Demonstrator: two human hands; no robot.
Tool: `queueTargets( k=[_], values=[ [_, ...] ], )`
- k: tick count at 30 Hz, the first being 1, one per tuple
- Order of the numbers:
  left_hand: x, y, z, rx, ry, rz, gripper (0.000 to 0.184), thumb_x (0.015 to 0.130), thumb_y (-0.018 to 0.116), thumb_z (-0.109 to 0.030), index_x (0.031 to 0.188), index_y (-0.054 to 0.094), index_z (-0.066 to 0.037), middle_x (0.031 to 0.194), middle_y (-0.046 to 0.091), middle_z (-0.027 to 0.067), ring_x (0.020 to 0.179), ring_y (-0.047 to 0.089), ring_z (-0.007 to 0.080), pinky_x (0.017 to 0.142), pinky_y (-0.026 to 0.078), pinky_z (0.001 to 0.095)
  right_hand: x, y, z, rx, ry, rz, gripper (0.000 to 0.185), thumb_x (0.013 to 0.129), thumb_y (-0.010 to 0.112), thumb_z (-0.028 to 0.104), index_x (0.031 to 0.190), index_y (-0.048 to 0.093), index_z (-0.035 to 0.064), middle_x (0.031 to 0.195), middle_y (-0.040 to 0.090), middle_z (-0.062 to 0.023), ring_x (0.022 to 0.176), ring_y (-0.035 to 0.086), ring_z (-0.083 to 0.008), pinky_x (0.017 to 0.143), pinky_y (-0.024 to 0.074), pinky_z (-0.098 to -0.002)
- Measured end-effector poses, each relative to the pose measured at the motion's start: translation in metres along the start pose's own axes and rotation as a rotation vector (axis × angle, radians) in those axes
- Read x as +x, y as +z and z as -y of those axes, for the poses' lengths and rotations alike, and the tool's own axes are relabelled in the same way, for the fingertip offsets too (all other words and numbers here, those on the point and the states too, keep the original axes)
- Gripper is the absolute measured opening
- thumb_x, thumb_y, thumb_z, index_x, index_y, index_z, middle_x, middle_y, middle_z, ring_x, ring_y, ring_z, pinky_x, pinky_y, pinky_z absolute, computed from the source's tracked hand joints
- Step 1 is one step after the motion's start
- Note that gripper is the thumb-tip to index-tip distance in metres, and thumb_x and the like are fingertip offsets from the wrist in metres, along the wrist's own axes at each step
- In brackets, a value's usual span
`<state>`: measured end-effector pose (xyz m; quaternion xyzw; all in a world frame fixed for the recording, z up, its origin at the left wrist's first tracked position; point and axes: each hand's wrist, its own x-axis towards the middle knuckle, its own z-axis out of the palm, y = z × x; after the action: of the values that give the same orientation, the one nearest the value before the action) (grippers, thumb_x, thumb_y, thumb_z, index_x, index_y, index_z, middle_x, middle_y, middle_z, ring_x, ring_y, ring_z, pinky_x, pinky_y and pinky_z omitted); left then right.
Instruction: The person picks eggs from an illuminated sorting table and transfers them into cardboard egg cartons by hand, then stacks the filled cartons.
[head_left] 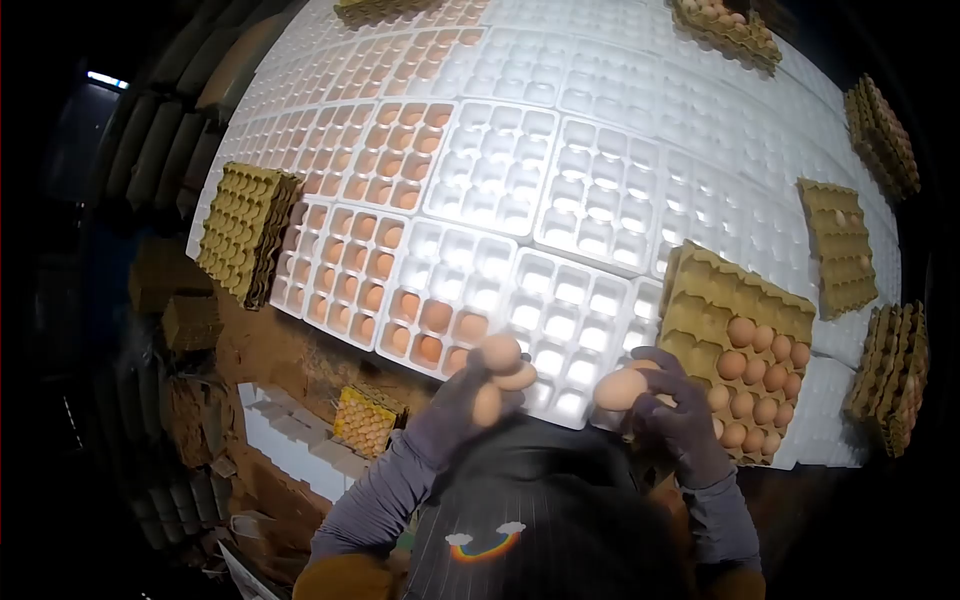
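My left hand [450, 412], in a grey glove, is closed around brown eggs [500, 352]; three of them show at its fingers. It is over the front edge of a white foam tray [452, 262] whose nearer cups hold several eggs. My right hand [690, 415], also gloved, grips more eggs [620, 390], partly hidden by the fingers. Between the hands lies a white tray [567, 330] with bare cups. Just right of my right hand, a cardboard egg tray [700, 290] carries rows of brown eggs on its right and near part.
White trays cover the wide table, those on the left filled with eggs [350, 260]. Stacked cardboard trays stand at the left edge [240, 230] and right edge [885, 370]. A yellow tray of eggs [368, 422] sits below the table's left front edge.
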<state>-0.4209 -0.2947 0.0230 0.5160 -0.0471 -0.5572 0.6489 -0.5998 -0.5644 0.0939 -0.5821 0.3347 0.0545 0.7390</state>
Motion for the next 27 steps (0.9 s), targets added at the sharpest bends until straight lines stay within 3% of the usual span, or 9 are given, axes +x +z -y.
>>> queueTargets(
  k=[4,5,10,14,17,19,22,23,27],
  values=[
    [-0.013,-0.070,-0.043,0.863,0.410,-0.568,0.047,0.083,0.081,-0.022,0.124,0.065,-0.004,0.132,0.057,0.0139,0.114,0.063,0.0276,0.085,0.058,0.0380,0.067,0.096,-0.013,-0.752,-0.498,-0.078,0.046,0.077,0.085,0.031,0.115,0.072,0.0088,0.134,0.054,-0.0163,0.116,0.059,-0.0334,0.095,0.0525,-0.0410],
    [-0.011,-0.088,-0.061,1.341,0.545,-0.699,0.049,0.080,0.083,-0.022,0.123,0.067,-0.008,0.132,0.056,0.0176,0.115,0.063,0.0339,0.084,0.059,0.0407,0.086,0.117,-0.016,-0.902,-0.604,-0.137,0.049,0.076,0.085,0.035,0.115,0.071,0.0102,0.135,0.053,-0.0169,0.119,0.057,-0.0366,0.097,0.0517,-0.0432],
    [0.039,-0.150,-0.108,1.787,0.550,-0.490,0.045,0.083,0.078,-0.018,0.126,0.064,-0.015,0.132,0.057,0.0145,0.110,0.065,0.0336,0.081,0.058,0.0423,0.163,0.172,-0.010,-1.250,-0.604,-0.173,0.048,0.078,0.075,0.022,0.123,0.064,0.0148,0.140,0.048,-0.0140,0.122,0.053,-0.0341,0.090,0.0542,-0.0456],
    [0.079,-0.160,-0.123,1.606,0.613,-0.275,0.042,0.088,0.072,-0.014,0.129,0.062,-0.018,0.132,0.059,0.0117,0.107,0.067,0.0334,0.086,0.057,0.0426,0.189,0.202,-0.031,-1.194,-0.691,-0.094,0.043,0.085,0.062,0.013,0.127,0.064,0.0215,0.136,0.050,-0.0131,0.108,0.061,-0.0301,0.087,0.0545,-0.0419],
    [0.102,-0.156,-0.131,1.717,0.329,-0.196,0.046,0.087,0.073,-0.014,0.131,0.062,-0.018,0.131,0.060,0.0115,0.107,0.067,0.0317,0.087,0.057,0.0405,0.205,0.221,-0.028,-1.217,-0.731,-0.002,0.036,0.091,0.064,0.022,0.128,0.064,0.0240,0.125,0.056,-0.0116,0.100,0.064,-0.0268,0.084,0.0551,-0.0390],
    [0.103,-0.150,-0.147,1.523,0.443,-0.217,0.047,0.088,0.072,-0.012,0.133,0.061,-0.016,0.129,0.060,0.0115,0.107,0.068,0.0301,0.088,0.057,0.0370,0.211,0.220,-0.010,-1.038,-0.668,-0.153,0.038,0.092,0.067,0.024,0.129,0.062,0.0207,0.114,0.059,-0.0099,0.094,0.063,-0.0261,0.077,0.0546,-0.0388],
    [0.127,-0.138,-0.141,1.036,0.587,-0.201,0.046,0.088,0.070,-0.009,0.133,0.061,-0.010,0.128,0.060,0.0128,0.111,0.066,0.0299,0.092,0.056,0.0347,0.245,0.203,-0.016,-0.853,-0.858,-0.385,0.052,0.089,0.067,0.013,0.139,0.054,0.0136,0.112,0.058,-0.0126,0.102,0.056,-0.0318,0.087,0.0477,-0.0439],
    [0.143,-0.134,-0.124,0.895,0.688,-0.150,0.047,0.089,0.067,-0.009,0.136,0.058,-0.007,0.131,0.059,0.0159,0.123,0.059,0.0341,0.101,0.051,0.0377,0.250,0.201,-0.020,-0.910,-0.874,-0.402,0.055,0.088,0.066,0.009,0.141,0.051,0.0108,0.115,0.057,-0.0134,0.109,0.052,-0.0344,0.092,0.0453,-0.0450],
    [0.173,-0.131,-0.090,1.393,0.853,-0.158,0.048,0.093,0.062,-0.015,0.140,0.054,-0.007,0.143,0.051,0.0163,0.140,0.039,0.0405,0.121,0.024,0.0531,0.224,0.204,-0.033,-0.767,-0.768,-0.561,0.049,0.085,0.065,0.001,0.132,0.054,0.0081,0.118,0.058,-0.0132,0.112,0.053,-0.0346,0.094,0.0458,-0.0443]
  ],
)
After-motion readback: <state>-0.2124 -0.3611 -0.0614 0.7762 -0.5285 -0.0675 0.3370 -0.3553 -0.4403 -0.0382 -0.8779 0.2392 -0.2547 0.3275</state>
